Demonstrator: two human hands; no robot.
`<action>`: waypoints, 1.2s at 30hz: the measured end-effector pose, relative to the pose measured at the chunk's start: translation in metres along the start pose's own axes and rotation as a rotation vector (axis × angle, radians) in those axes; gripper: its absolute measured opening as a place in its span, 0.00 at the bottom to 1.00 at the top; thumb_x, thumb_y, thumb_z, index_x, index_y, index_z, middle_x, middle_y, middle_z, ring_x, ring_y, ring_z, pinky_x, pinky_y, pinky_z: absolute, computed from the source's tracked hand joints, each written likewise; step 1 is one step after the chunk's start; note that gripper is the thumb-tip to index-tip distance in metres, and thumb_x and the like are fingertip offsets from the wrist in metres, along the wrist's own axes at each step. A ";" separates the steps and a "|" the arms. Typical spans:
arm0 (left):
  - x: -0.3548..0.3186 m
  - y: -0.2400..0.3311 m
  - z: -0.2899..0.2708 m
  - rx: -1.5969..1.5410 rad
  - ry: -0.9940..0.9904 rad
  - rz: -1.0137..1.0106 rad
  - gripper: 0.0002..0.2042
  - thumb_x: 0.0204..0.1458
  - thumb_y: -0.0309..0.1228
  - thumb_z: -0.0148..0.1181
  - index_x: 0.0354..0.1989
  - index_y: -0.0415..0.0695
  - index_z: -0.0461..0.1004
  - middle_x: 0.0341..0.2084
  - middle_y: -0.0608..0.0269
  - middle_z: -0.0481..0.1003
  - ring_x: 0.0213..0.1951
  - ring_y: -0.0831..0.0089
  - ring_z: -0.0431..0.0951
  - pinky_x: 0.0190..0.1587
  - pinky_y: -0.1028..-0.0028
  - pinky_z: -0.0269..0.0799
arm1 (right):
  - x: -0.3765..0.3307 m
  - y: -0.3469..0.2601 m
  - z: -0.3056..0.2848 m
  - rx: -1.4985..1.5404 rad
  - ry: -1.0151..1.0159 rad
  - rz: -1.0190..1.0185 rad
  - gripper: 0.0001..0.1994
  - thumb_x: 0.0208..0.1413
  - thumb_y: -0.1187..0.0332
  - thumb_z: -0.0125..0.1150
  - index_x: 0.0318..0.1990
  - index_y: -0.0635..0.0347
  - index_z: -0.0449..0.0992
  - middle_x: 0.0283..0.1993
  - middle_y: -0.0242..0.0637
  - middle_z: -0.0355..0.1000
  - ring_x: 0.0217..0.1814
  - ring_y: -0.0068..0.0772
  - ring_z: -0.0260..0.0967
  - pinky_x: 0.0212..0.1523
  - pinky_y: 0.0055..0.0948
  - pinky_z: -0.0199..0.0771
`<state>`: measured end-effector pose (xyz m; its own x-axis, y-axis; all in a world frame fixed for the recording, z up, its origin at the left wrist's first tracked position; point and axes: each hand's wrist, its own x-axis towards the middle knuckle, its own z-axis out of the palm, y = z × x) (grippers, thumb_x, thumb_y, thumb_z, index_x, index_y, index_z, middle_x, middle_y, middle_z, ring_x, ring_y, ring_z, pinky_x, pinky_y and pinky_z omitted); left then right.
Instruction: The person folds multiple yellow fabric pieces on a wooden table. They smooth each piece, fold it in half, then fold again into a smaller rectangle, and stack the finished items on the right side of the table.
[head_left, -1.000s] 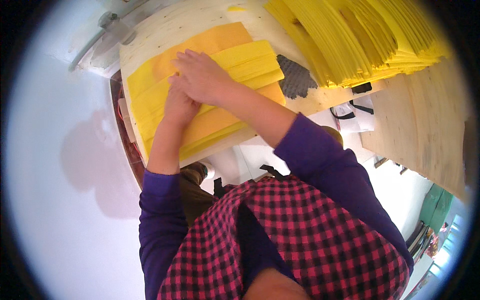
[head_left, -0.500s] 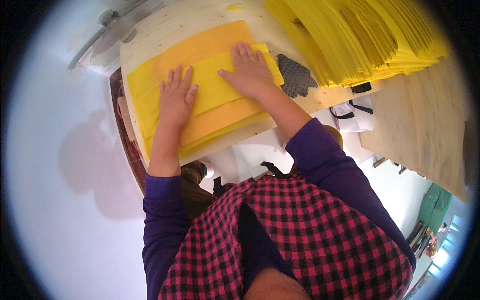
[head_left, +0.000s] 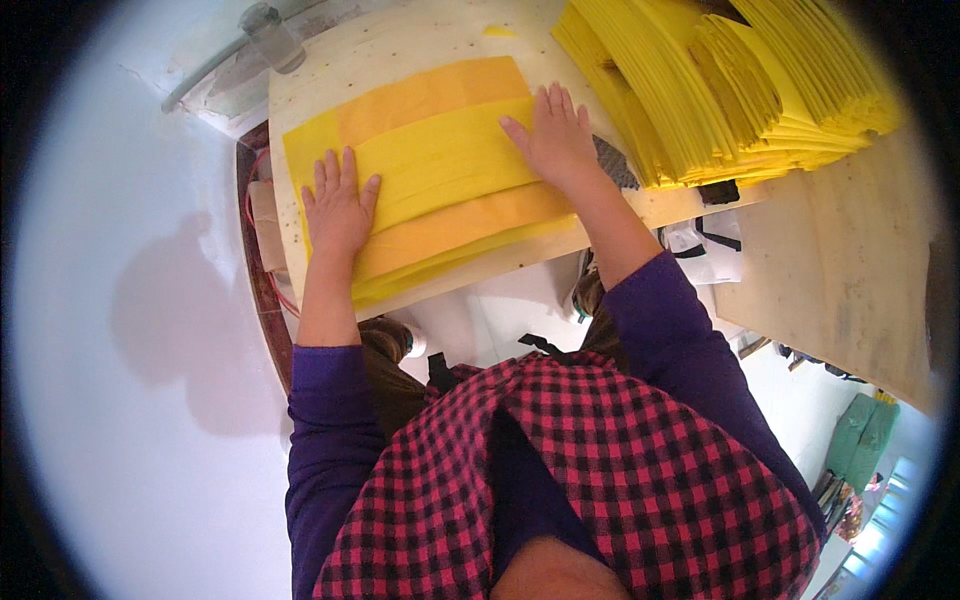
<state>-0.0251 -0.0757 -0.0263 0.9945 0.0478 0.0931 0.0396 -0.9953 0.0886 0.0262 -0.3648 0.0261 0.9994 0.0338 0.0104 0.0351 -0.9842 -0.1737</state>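
Note:
A flat piece of yellow fabric-like sheet [head_left: 440,160] lies folded on the wooden table, with orange bands showing along its far and near sides. My left hand [head_left: 338,208] rests palm down on its left part, fingers spread. On its right edge lies my right hand [head_left: 555,140], also flat with the fingers out and the thumb apart. Neither hand grips anything. A dark grey textured piece [head_left: 614,163] is just right of my right wrist, partly hidden by it.
Tall stacks of folded yellow sheets [head_left: 680,90] fill the far right of the pale wooden table [head_left: 420,38]. A clear jar [head_left: 272,40] stands at the far left by the wall. A small yellow scrap [head_left: 499,31] lies at the back. Another wooden board [head_left: 830,240] is at right.
My right hand has slid right to the sheet's right edge. My left hand has shifted slightly left across the sheet. The whole view has also moved a little.

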 end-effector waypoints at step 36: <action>0.027 0.126 -0.018 -0.116 0.012 0.306 0.30 0.60 0.52 0.38 0.68 0.53 0.50 0.68 0.55 0.47 0.69 0.58 0.45 0.66 0.48 0.39 | 0.006 0.000 0.033 0.023 -0.130 0.063 0.46 0.55 0.34 0.35 0.70 0.62 0.37 0.74 0.44 0.31 0.77 0.38 0.28 0.71 0.45 0.30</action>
<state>0.0048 -0.1985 0.0055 0.9574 -0.2500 0.1446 -0.2727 -0.9475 0.1671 0.0327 -0.3590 -0.0064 0.9917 -0.0041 -0.1284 -0.0289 -0.9809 -0.1924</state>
